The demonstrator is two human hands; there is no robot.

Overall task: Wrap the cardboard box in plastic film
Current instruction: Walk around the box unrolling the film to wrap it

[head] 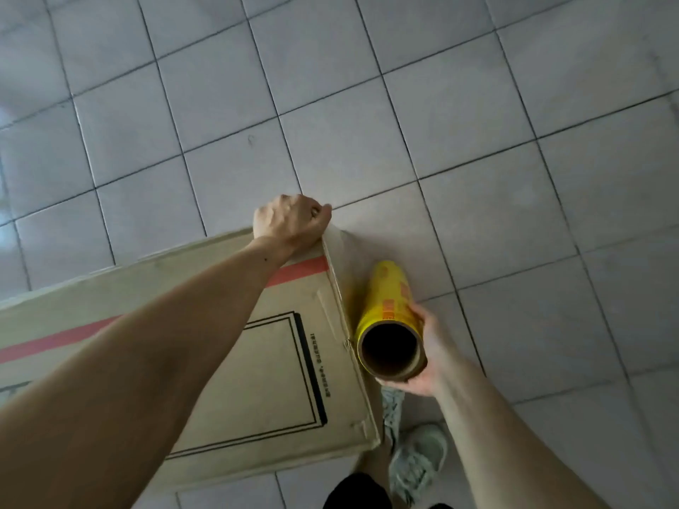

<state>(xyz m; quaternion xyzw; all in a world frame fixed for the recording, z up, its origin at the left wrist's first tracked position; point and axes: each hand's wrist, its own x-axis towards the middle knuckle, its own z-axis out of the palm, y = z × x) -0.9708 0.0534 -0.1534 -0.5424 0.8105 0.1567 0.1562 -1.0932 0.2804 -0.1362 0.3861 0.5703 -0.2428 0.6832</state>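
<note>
Left hand point(292, 222) pins film point(340, 244) at the box point(235, 361) corner, right hand point(428, 356) grips the roll point(391, 306); wrapping just starting, next likely needs taut film drawn along the side.

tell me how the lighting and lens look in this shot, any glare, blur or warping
Head view: dim, flat light with a grey-blue cast; faint glare on the floor tiles at the far left edge; grout lines bow from wide-angle distortion; the left hand on the cardboard box corner and the film roll in the right hand are fairly sharp; the stretched film is barely visible.

Tan box point(235, 361), red stripe point(301, 271); yellow roll point(391, 303).
</note>
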